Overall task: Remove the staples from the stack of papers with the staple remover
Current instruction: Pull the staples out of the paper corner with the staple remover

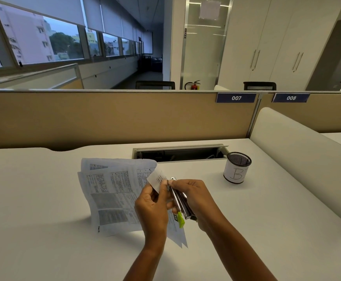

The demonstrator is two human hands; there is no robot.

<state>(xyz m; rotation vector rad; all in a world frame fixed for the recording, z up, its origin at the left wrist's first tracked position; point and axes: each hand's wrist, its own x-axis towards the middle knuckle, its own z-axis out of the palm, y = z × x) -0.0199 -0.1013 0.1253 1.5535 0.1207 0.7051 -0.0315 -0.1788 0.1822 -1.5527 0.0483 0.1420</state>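
left hand [151, 207] pinching papers [112, 191] corner, right hand [194, 196] gripping staple remover [180, 201] at it

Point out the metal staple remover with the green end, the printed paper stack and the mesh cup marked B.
Staple remover [179, 199], head view, metal body.
Paper stack [112, 191], head view, top page.
Mesh cup [236, 172], head view, white label.

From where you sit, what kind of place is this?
Most likely an open-plan office: numbered desk partitions, a white desk with a mesh pen cup, and tall cabinets behind.
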